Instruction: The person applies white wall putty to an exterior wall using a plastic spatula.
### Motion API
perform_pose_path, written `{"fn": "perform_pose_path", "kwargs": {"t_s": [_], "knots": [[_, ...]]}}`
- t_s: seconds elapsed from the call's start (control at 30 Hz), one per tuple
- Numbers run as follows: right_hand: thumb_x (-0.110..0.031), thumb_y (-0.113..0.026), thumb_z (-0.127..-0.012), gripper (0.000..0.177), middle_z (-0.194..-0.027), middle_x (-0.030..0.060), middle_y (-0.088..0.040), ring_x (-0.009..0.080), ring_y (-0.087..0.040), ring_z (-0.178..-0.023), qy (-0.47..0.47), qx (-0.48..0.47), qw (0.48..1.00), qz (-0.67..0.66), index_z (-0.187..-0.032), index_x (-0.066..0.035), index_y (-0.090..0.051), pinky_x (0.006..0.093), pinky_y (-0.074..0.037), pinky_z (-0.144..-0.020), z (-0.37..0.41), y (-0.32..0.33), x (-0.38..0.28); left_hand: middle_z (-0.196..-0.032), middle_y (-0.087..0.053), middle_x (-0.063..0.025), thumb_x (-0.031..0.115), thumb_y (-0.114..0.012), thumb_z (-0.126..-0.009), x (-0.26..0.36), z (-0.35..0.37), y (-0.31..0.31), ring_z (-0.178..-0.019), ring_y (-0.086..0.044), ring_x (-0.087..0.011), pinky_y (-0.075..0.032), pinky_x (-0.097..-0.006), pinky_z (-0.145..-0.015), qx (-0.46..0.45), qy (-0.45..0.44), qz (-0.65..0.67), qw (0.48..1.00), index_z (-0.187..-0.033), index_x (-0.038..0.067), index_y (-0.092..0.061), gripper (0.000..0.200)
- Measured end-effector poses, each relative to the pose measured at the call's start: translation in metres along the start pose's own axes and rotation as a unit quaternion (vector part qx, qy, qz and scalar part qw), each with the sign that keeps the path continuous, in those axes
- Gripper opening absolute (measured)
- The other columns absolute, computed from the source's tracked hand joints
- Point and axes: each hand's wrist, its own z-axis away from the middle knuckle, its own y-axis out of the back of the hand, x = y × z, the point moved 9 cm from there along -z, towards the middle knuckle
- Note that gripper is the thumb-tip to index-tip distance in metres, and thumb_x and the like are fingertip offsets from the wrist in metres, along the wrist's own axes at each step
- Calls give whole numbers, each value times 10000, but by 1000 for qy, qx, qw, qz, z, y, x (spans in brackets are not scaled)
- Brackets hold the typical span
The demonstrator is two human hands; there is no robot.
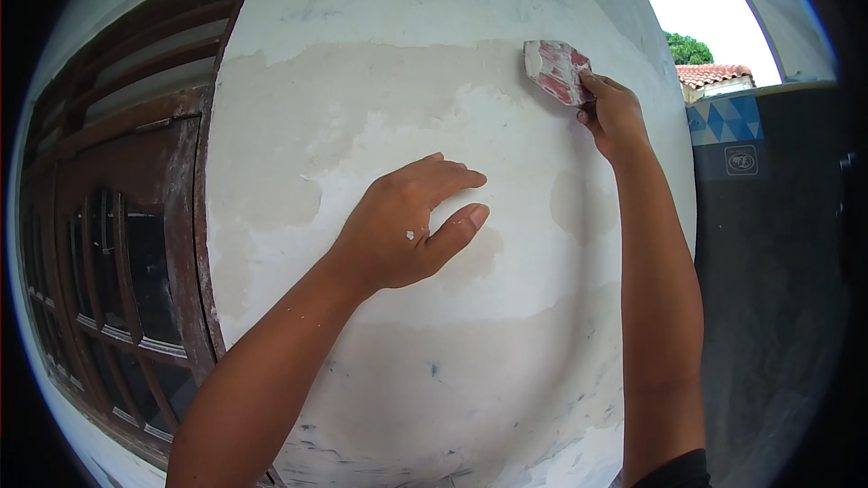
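Over on the far left, a brown wooden door (181, 163) with slats and glass panes, its edge running right alongside the wall (362, 81), where pale grey patches spread over a white surface and dark marks streak the lower part. Into the middle we come, and here is the left hand (402, 221), thumb and fingers apart, a white fleck on its skin; whether it touches the wall, I cannot tell. Up and to the right, there's the scraper (553, 70), reddish and smeared with white, tilted high against or just before the wall, and the right hand (615, 117) has its near edge clamped between thumb and fingers. Below that forearm, a black sleeve (678, 472); beyond, a red tiled roof (714, 74), green foliage (689, 48), and a dark panel (768, 262) with a blue patterned strip (728, 119).
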Motion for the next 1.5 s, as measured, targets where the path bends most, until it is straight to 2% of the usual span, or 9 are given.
{"fn": "perform_pose_path", "kwargs": {"t_s": [0.2,0.37,0.57,0.8,0.87,0.97,1.1,1.27,1.5], "knots": [[-221,-622,-981,317,-781,62,-637,131,-538,-639,62,-60,994,73,-1083,75,-675,283,-470,-594,18,-50,-25,-1135,-704,-204,221,-557,-910,-1,0,0,-1143,-636,-343,-397,-464,-1122,-4,7,1,1000,-1148,-31,-684,369],[-223,-620,-982,312,-781,52,-637,124,-536,-645,52,-9,988,147,-1072,70,-679,283,-465,-589,7,-25,-11,-1132,-705,-201,215,-558,-908,-1,0,0,-1140,-637,-344,-398,-465,-1122,-4,8,2,1000,-1144,-29,-684,362],[-198,-604,-990,280,-833,41,-641,110,-547,-682,19,15,1000,-6,-1085,58,-668,265,-440,-581,14,5,-1,-1132,-704,-201,214,-556,-906,-2,0,0,-1136,-637,-346,-396,-468,-1124,0,5,0,1000,-1143,-27,-684,361],[-214,-623,-981,277,-828,49,-645,115,-544,-677,49,-18,993,103,-1061,45,-678,282,-441,-580,12,-27,-10,-1137,-702,-202,220,-557,-906,-2,0,0,-1140,-637,-347,-391,-468,-1126,2,6,1,1000,-1148,-25,-684,366],[-196,-609,-990,276,-856,57,-652,115,-547,-679,30,-7,996,84,-1090,56,-660,277,-443,-569,16,-21,-7,-1137,-702,-202,220,-557,-907,-1,0,0,-1138,-638,-347,-392,-468,-1125,1,9,2,1000,-1145,-26,-684,365],[-155,-575,-1008,287,-912,68,-653,118,-557,-689,9,-30,998,-62,-1164,85,-605,258,-437,-547,19,-21,-7,-1139,-702,-201,221,-556,-908,-3,1,0,-1139,-637,-347,-394,-469,-1124,0,10,2,1000,-1140,-26,-684,362],[-171,-592,-1001,288,-870,63,-648,122,-554,-667,0,-45,997,-59,-1127,86,-625,264,-438,-548,20,-34,-4,-1136,-703,-199,213,-557,-909,-1,0,0,-1137,-638,-343,-396,-470,-1122,-3,10,1,1000,-1134,-27,-684,352],[-194,-628,-984,296,-794,57,-633,120,-530,-612,23,7,996,88,-1053,92,-656,265,-435,-538,8,-24,3,-1127,-705,-197,207,-560,-909,-1,1,0,-1126,-643,-342,-396,-469,-1122,4,2,-1,1000,-1137,-27,-684,350],[-208,-642,-975,317,-868,70,-655,117,-562,-661,28,6,999,-27,-1078,91,-650,272,-477,-558,10,-4,0,-1126,-706,-201,204,-563,-896,0,0,0,-1132,-640,-350,-395,-468,-1124,-1,2,6,1000,-1136,-27,-687,356]]}}
